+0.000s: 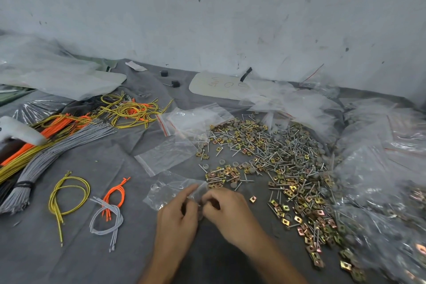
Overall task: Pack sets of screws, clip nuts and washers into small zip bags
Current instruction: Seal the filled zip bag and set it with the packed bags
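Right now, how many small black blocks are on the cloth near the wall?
2. Far block sits on the cloth; near block lies just right of it, left of the white card. More could hide under the plastic.

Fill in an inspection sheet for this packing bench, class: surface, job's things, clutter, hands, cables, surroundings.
Surface: grey cloth, creased.
Job's things: hardware pile of screws, clip nuts and washers at right; empty zip bags beside it; held zip bag in front.
Clutter: plastic sheets, white card, black blocks at back.
Hands: left hand and right hand both pinch the held zip bag.
Cables: grey wire bundle, yellow wires, orange wires at left.
Surroundings: scuffed pale wall.
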A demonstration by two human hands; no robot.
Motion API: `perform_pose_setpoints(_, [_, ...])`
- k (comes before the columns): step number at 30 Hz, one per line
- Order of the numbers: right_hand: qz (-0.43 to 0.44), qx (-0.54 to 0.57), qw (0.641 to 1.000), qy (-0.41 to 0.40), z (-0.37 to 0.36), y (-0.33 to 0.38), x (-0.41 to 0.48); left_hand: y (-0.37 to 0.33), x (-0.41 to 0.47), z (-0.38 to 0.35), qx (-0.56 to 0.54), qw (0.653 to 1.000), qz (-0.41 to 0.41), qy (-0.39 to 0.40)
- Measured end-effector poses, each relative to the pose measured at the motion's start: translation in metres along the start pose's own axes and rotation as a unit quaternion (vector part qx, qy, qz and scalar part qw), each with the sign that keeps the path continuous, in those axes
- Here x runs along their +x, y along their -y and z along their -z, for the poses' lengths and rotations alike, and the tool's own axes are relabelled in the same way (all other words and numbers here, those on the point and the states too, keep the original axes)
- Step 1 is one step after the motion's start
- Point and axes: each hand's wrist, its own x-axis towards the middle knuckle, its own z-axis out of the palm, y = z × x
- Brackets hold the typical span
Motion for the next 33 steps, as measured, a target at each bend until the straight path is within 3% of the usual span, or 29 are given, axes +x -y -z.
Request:
perform_pose_setpoints(7, [0.011, 0.047, 0.999, -0.006, 0.000, 0.007, 0.006, 0.006, 0.001, -0.003, -0.009, 1.000, 0.021, -0.002])
perform_pose_setpoints(12, [-0.030, -0.023, 0.996, 0.076, -0.001, 0.005, 0.011, 0.011, 0.002, -0.004, -0.018, 0.999, 0.037, 0.010])
perform_pose_setpoints(15, [-0.050, 0.026, 0.996, 0.067, 0.000, 0.000, 0.009, 0.009, 0.002, -0.004, -0.017, 0.999, 0.031, 0.012])
perform_pose_setpoints(18, [-0.060, 0.043, 0.997, 0.004, 0.009, -0.004, 0.004, 0.008, 0.002, -0.005, -0.017, 0.999, 0.029, 0.009])
perform_pose_setpoints(21, [-0.079, 0.148, 0.985, -0.037, 0.016, -0.003, 0.000, 0.009, 0.001, -0.005, -0.010, 1.000, 0.019, 0.000])
perform_pose_setpoints(25, [-0.103, 0.247, 0.963, -0.030, 0.004, 0.005, -0.001, 0.008, 0.001, -0.005, -0.014, 1.000, 0.020, -0.001])
perform_pose_setpoints(29, [-0.096, 0.193, 0.976, -0.020, -0.018, 0.007, 0.000, 0.010, 0.002, -0.004, -0.027, 0.999, 0.039, -0.009])
perform_pose_setpoints(33, [-0.043, 0.034, 0.998, -0.005, -0.017, 0.003, 0.002, 0.012, 0.001, -0.004, -0.025, 0.999, 0.043, -0.010])
